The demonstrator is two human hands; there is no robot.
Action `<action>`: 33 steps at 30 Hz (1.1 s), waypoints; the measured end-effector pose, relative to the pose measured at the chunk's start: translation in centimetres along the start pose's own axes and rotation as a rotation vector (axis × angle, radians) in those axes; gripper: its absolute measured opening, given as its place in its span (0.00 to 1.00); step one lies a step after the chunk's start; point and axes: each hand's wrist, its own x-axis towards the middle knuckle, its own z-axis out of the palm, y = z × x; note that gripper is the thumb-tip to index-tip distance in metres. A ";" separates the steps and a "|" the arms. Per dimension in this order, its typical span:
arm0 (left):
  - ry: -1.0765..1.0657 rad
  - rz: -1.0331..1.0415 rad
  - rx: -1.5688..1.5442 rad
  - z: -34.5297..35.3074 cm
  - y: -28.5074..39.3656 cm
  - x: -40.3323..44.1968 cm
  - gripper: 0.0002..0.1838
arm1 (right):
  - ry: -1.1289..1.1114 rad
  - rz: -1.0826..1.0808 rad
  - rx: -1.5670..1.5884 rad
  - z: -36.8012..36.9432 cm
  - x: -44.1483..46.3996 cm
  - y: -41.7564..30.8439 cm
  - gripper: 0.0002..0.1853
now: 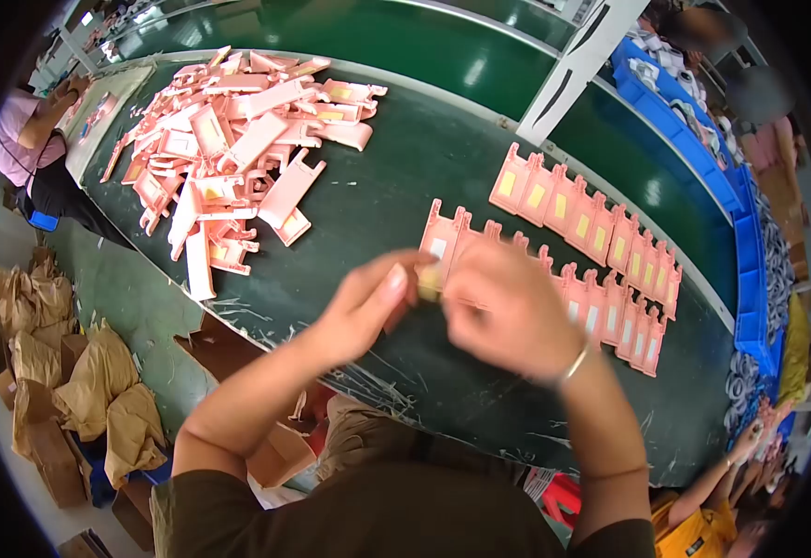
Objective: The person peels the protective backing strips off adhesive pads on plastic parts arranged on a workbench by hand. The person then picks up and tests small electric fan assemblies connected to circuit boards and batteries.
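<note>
Broadly, the green table [368, 200] is stretching out before me, a jumbled heap of pink parts [257, 135] lying toward its left end. Off to the right, a far row [587, 223] and a near row [595, 307] of pink parts are running side by side. My right hand [508, 312] is blurring over the near row, fingers curling inward; I can't tell what they're gripping. My left hand [364, 307] is nearly closing on a mostly hidden pink piece [395, 314], and a yellow patch [430, 280] is showing between my hands.
</note>
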 end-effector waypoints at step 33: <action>-0.836 -0.627 0.393 -7.8 0.2 -12.9 0.15 | -0.227 0.479 0.168 -3.9 -12.2 -6.8 0.07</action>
